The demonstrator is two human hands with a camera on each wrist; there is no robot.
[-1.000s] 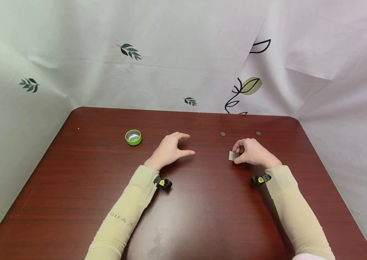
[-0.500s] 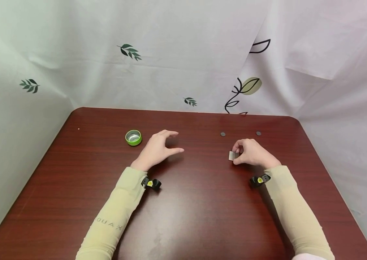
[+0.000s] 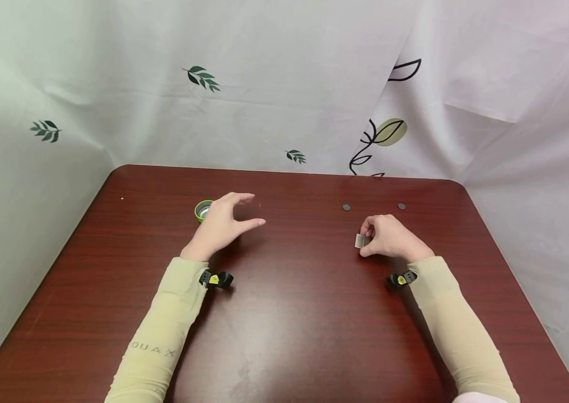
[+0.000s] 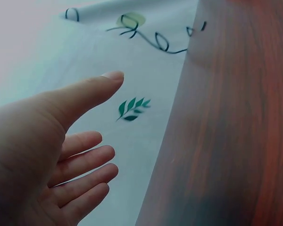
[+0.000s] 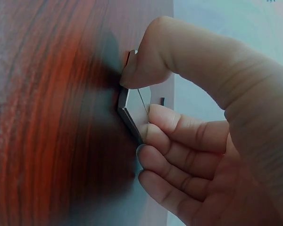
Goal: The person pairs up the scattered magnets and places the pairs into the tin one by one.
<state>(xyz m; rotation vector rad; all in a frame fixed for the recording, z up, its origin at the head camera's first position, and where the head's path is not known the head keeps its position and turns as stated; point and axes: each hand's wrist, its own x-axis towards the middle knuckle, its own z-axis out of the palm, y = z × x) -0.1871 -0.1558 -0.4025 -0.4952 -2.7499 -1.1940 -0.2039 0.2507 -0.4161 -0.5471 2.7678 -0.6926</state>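
Observation:
My right hand (image 3: 391, 236) pinches a small flat silver-grey square piece (image 3: 359, 241) between thumb and fingertips, close over the table. In the right wrist view the metallic piece (image 5: 134, 106) shows a thin seam across its face, with the thumb covering one end. My left hand (image 3: 218, 228) holds nothing; its thumb and fingers are spread apart. In the head view it overlaps a small round green dish (image 3: 199, 212) with a shiny metal inside, hiding the dish's right part. From the left wrist, the hand (image 4: 70, 155) shows with palm bare.
Two small dark grey discs lie toward the back right of the table: one disc (image 3: 346, 207) beyond the silver piece, the other disc (image 3: 401, 206) farther right. The brown wooden table (image 3: 284, 313) ends at a white curtain (image 3: 264, 101) printed with leaves.
My left hand has moved left and slightly back, from the middle of the table to in front of the green dish. My right hand stays in place with the silver piece.

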